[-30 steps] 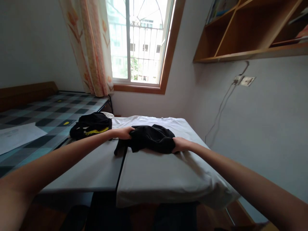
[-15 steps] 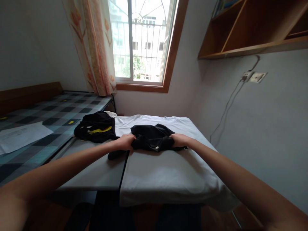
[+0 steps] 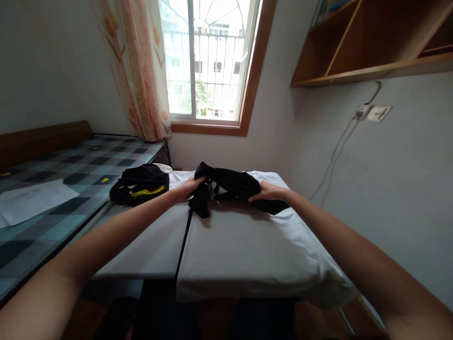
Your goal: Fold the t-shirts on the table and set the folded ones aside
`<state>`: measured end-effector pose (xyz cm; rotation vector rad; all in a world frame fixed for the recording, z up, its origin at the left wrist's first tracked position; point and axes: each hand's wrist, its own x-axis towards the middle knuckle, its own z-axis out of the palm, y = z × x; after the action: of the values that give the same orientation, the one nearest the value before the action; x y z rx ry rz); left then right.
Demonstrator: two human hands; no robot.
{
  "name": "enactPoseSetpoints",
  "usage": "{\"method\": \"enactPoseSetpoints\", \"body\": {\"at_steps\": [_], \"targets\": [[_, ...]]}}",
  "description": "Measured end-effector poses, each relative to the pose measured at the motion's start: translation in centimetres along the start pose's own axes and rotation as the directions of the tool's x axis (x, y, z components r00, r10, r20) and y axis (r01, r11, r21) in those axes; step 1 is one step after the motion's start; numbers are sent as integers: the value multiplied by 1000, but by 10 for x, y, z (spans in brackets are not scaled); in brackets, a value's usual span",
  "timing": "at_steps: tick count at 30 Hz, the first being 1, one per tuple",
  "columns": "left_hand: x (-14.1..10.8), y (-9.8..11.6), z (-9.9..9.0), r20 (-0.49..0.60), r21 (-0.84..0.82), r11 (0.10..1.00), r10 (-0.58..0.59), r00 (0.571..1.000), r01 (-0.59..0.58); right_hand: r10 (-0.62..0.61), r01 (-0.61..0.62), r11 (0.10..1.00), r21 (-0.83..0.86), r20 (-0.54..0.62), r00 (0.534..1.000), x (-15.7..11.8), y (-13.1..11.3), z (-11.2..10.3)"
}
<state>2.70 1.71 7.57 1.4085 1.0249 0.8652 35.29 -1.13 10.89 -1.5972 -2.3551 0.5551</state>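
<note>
A bunched black garment (image 3: 233,183) is stretched between my two hands above the white-covered table (image 3: 240,255); its exact kind is not clear. My left hand (image 3: 189,186) is closed on its left end, where a loose flap hangs down. At the other end, my right hand (image 3: 271,191) grips the cloth with the thumb toward me, and some of the fabric droops beneath it. Left of my hands lies a heap of black clothing (image 3: 141,182) with a yellow patch. White cloth (image 3: 179,177) lies between that heap and the held garment.
A bed with a checked cover (image 3: 120,150) stands on the left, with a sheet of paper (image 3: 38,200) on it. Behind the table are a window (image 3: 215,61) and a curtain (image 3: 141,71). Wooden shelves (image 3: 336,78) hang at the right above a wall socket (image 3: 378,113) with a cord.
Both hands have lifted the black garment up and away from me. It was lying lower on the table; now its left end is raised and a flap dangles.
</note>
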Motion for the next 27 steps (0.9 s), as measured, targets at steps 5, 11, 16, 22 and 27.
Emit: {"method": "enactPoseSetpoints", "body": {"at_steps": [5, 11, 16, 22, 27], "targets": [[6, 20, 6, -68, 35, 985, 169, 983, -166, 37, -50, 998, -38, -300, 953, -5, 2, -10], [8, 76, 3, -217, 553, 698, 649, 730, -456, -11, -4, 1000, -18, -741, 672, -7, -7, -51], [-5, 123, -6, -105, 624, 610, 685, 721, -488, -65, 81, 997, 1, -587, 807, -32, -27, -97], [-46, 143, -36, 136, 415, 829, 351, 926, -375, 31, -13, 980, 199, -87, 996, -96, -55, -136], [-48, 119, -39, 130, 378, 871, 286, 950, -314, 78, -130, 956, 262, 201, 977, -99, -61, -134]]}}
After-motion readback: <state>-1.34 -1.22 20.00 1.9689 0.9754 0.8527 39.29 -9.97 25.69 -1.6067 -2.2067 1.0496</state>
